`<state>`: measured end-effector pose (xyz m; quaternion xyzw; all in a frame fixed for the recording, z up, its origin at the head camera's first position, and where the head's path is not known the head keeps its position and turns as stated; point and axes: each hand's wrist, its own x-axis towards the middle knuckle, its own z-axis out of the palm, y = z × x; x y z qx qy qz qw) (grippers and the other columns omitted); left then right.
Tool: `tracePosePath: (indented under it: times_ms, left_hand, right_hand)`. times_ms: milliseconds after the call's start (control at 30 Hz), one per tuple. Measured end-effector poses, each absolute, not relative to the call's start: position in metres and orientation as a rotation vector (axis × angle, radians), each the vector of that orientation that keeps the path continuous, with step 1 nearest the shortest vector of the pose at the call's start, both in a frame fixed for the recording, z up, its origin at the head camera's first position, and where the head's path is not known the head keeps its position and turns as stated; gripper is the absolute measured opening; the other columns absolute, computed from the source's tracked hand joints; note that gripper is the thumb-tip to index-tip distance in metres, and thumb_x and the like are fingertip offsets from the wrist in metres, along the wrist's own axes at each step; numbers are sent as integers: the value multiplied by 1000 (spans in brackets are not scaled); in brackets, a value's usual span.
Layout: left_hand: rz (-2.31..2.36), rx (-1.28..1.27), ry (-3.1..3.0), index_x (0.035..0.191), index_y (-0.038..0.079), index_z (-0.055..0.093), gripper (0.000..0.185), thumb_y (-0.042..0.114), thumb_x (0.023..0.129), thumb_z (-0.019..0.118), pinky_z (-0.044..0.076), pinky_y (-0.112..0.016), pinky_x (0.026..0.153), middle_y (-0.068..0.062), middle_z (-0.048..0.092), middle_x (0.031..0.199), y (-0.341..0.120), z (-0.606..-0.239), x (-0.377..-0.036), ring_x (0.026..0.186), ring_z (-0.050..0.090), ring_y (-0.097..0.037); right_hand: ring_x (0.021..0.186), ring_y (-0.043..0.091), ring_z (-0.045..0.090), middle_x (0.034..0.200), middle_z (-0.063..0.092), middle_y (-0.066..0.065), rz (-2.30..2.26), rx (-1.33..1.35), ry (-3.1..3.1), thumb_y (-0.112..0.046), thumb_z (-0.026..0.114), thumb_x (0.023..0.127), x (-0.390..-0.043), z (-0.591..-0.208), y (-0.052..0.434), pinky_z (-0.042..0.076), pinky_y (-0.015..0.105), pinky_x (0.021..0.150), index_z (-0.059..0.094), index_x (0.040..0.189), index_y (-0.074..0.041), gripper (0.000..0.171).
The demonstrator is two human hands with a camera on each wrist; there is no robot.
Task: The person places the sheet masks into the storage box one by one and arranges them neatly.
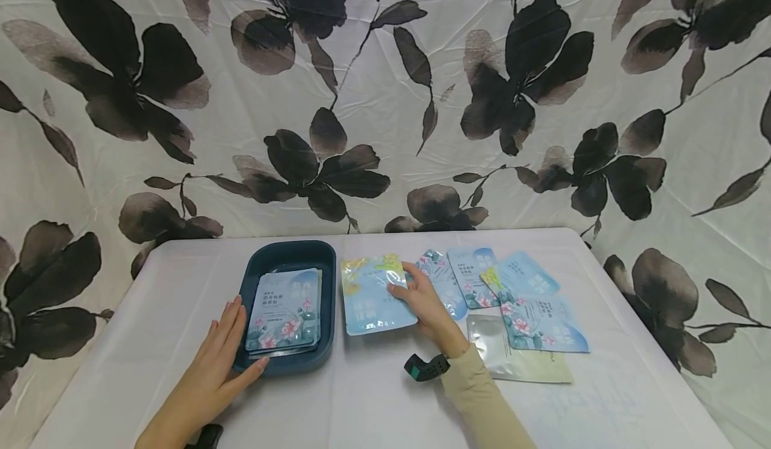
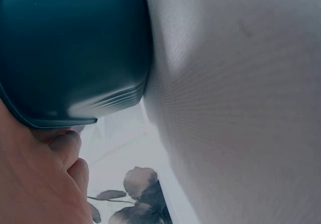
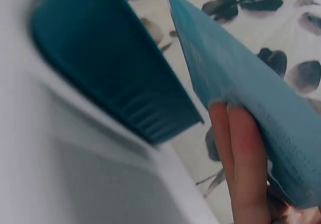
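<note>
My right hand [image 1: 424, 302] pinches a blue and yellow face mask packet [image 1: 375, 295] by its right edge, thumb on the front. In the right wrist view, two fingers [image 3: 246, 153] lie against the packet's blue back [image 3: 241, 78]. It is held up just right of a dark teal tray [image 1: 328, 342]. Inside the tray lies a small stack of blue packets with pink flowers [image 1: 283, 310]. My left hand [image 1: 211, 362] rests at the tray's left rim with its fingers straight. The left wrist view shows that hand against the tray's outer wall [image 2: 75, 48].
Several loose packets lie to the right: two flowered ones at the back [image 1: 442, 278] [image 1: 472, 275], a flowered packet [image 1: 545, 322] at the front, and a silver-green packet [image 1: 530, 367] partly beneath it. A floral cloth [image 1: 373, 101] hangs behind the white table [image 1: 373, 409].
</note>
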<state>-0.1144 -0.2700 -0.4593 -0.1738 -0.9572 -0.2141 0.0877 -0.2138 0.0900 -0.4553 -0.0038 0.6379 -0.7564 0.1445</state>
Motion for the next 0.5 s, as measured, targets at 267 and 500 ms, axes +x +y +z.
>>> tracePosePath:
  times_ms: [267, 500]
  left_hand:
    - [-641, -530, -2847, 157, -1, 12, 99, 46, 91, 69, -4, -44, 121, -13, 2, 166, -270, -458, -114, 152, -4, -23]
    - [-642, -519, -2860, 158, -1, 12, 99, 47, 91, 68, -4, -45, 121, -11, 0, 166, -270, -457, -114, 152, -1, -29]
  right_hand:
    - [101, 24, 70, 131, 60, 19, -2237, 105, 1787, -3, 54, 99, -210, -433, 79, 58, 31, 79, 33, 150, -10, 56]
    - [106, 24, 67, 133, 59, 22, -2222, 19, 1710, 3, 44, 99, -207, -420, 67, 57, 29, 78, 30, 151, -10, 55]
